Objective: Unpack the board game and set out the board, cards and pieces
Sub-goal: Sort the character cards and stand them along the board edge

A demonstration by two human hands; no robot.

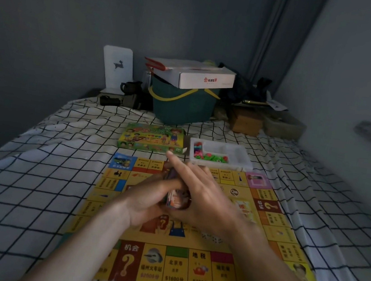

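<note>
Item: card deck (175, 200), held above the middle of the board (200, 272) between both hands. The left hand (148, 202) is cupped under and around the deck, fingers curled on it; the right hand (198, 198) is closed over it from the other side, its index finger extended forward.

Risks, as judged: the deck is gripped edgewise and partly hidden, so a loose hold could let cards be spilled across the board. The board is laid on soft bedding, not a firm base; a forearm pressed on it could buckle or shift it. The tray (221, 157) of small coloured pieces is set at the board's far edge, just beside the game box (151, 138); a reach over it could tip it and scatter pieces into folds of the sheet.

Surface: bed (33, 179), covered by a white sheet with a dark grid, creased.

Room: dim, grey walls. At the bed's far end are noted a green basket (182, 107) topped by a white carton (202, 77), a white panel (117, 67), and dark clutter to the right.
</note>
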